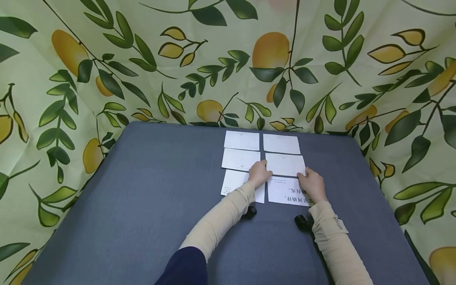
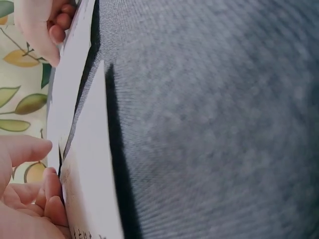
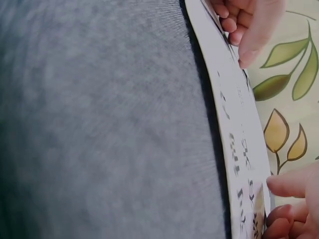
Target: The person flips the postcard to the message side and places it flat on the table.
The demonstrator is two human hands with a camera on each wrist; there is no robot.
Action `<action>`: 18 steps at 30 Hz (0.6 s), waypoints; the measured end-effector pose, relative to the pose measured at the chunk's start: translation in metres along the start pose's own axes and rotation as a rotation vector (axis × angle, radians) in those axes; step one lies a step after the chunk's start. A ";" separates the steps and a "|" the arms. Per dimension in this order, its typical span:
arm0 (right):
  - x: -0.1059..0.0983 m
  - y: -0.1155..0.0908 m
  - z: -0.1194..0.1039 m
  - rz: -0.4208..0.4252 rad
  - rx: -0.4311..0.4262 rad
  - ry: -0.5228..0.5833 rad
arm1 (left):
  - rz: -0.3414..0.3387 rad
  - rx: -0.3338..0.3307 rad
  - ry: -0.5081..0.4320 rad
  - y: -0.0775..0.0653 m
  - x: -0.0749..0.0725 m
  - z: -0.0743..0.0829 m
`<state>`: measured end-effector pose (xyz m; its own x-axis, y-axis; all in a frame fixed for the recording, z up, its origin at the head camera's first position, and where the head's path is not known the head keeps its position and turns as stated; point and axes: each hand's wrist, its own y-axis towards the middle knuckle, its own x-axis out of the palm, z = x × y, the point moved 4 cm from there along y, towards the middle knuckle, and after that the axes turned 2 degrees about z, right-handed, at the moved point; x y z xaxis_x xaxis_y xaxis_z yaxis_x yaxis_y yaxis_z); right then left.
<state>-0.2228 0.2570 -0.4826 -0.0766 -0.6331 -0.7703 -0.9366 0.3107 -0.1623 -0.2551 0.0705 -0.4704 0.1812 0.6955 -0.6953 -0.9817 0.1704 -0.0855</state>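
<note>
White cards lie in two columns of three. My left hand (image 1: 259,174) is at the lower left corner of the middle card of the right column (image 1: 285,164), and my right hand (image 1: 312,184) is at its lower right corner. Each hand pinches a corner between thumb and curled fingers, as both wrist views show close up. Directly below lies a card printed with dark characters (image 1: 285,191), its right end partly covered by my right hand. My left wrist and forearm cover part of the lower left card (image 1: 233,181).
Two more cards, one at the upper left (image 1: 242,141) and one at the upper right (image 1: 281,143), lie near the back edge of the grey-blue table (image 1: 142,190). Behind and at both sides hangs a fabric (image 1: 228,35) printed with leaves and fruit.
</note>
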 end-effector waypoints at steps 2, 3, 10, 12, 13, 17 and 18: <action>-0.001 -0.001 -0.001 -0.018 0.006 0.009 | 0.006 -0.007 -0.020 0.001 0.000 0.000; -0.002 -0.001 -0.001 -0.029 0.009 0.017 | 0.010 -0.010 -0.041 0.001 -0.001 -0.001; -0.008 -0.005 -0.003 -0.047 0.012 0.062 | 0.051 0.004 -0.180 0.002 -0.009 -0.001; -0.010 -0.006 -0.002 -0.045 0.001 0.064 | 0.055 0.026 -0.194 0.000 -0.012 0.000; -0.010 -0.007 -0.001 -0.047 -0.005 0.066 | 0.058 0.039 -0.199 -0.001 -0.014 0.001; -0.009 -0.014 0.000 -0.047 -0.039 0.092 | 0.087 0.099 -0.170 -0.008 -0.023 0.005; -0.009 -0.016 0.000 -0.046 -0.050 0.098 | 0.094 0.111 -0.150 -0.011 -0.026 0.006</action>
<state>-0.2071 0.2575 -0.4731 -0.0645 -0.7130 -0.6982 -0.9554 0.2461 -0.1631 -0.2483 0.0547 -0.4469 0.1037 0.8067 -0.5819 -0.9837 0.1696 0.0599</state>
